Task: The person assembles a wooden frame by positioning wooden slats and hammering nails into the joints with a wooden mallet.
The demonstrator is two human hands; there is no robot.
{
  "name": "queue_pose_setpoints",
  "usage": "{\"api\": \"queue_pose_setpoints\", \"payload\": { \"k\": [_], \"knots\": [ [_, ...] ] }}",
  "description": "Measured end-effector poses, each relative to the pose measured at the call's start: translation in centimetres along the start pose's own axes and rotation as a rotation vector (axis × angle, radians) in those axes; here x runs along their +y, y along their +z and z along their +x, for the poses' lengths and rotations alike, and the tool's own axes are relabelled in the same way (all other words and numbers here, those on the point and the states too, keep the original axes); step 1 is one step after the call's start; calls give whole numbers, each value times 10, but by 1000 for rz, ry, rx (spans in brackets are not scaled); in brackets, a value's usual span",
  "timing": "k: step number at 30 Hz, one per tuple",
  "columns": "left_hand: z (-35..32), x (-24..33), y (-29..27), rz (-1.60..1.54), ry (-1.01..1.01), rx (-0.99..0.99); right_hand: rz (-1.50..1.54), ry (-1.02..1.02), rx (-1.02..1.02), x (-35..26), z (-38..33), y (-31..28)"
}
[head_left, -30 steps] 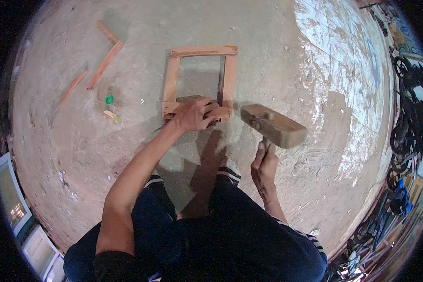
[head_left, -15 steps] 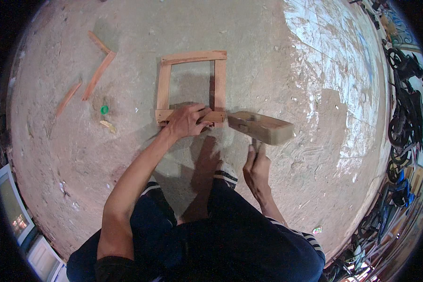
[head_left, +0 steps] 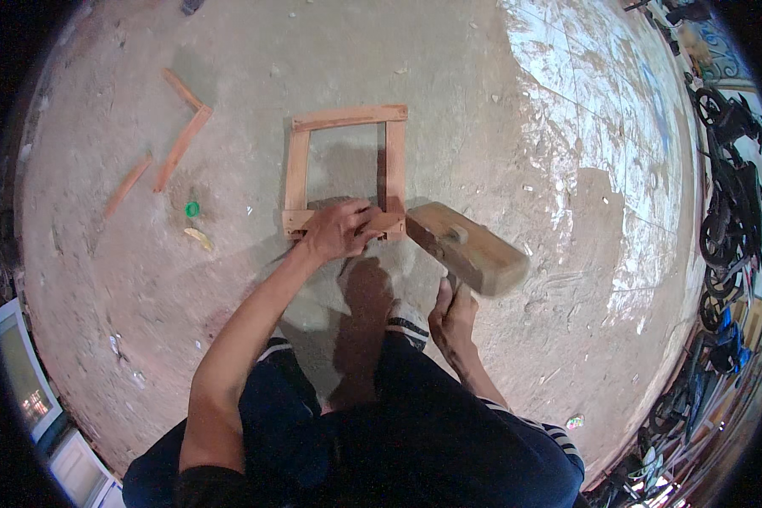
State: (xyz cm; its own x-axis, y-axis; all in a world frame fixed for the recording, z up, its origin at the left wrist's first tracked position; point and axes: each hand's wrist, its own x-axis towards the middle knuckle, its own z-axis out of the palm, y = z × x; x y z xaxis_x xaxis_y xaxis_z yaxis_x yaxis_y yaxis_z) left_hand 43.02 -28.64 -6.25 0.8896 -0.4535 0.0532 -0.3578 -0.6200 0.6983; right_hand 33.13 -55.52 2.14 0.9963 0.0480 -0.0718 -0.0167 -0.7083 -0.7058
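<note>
A square frame of reddish wooden strips (head_left: 297, 173) lies on the floor ahead of my legs. My left hand (head_left: 339, 230) grips its near bar, fingers bent over the wood and hiding the bar's middle. In my right hand (head_left: 454, 323) is the handle of a wooden mallet (head_left: 470, 250). The mallet's blocky head is raised and tilted, its left end beside the frame's near right corner. Whether the head touches that corner, I cannot tell.
Loose wooden strips (head_left: 184, 146) lie to the left, with a shorter strip (head_left: 128, 184), a green ring (head_left: 192, 209) and a yellowish scrap (head_left: 198, 238). Pale patches (head_left: 584, 110) mark the concrete at right. Motorcycles (head_left: 720, 212) line the right edge; white-framed panels (head_left: 27, 372) stand at lower left.
The mallet has turned, its right end swinging nearer to me, and my right hand has shifted slightly left and nearer. My left hand keeps its place on the frame. The whole view has shifted slightly.
</note>
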Motion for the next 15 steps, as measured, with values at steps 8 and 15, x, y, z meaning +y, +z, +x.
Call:
{"api": "queue_pose_setpoints", "payload": {
  "k": [8, 15],
  "knots": [
    [3, 2, -4, -6, 36, 4, -35, -274, 140, 3, 10, 6],
    [1, 6, -3, 37, -9, -5, -96, -348, 117, -4, 2, 2]
  ]
}}
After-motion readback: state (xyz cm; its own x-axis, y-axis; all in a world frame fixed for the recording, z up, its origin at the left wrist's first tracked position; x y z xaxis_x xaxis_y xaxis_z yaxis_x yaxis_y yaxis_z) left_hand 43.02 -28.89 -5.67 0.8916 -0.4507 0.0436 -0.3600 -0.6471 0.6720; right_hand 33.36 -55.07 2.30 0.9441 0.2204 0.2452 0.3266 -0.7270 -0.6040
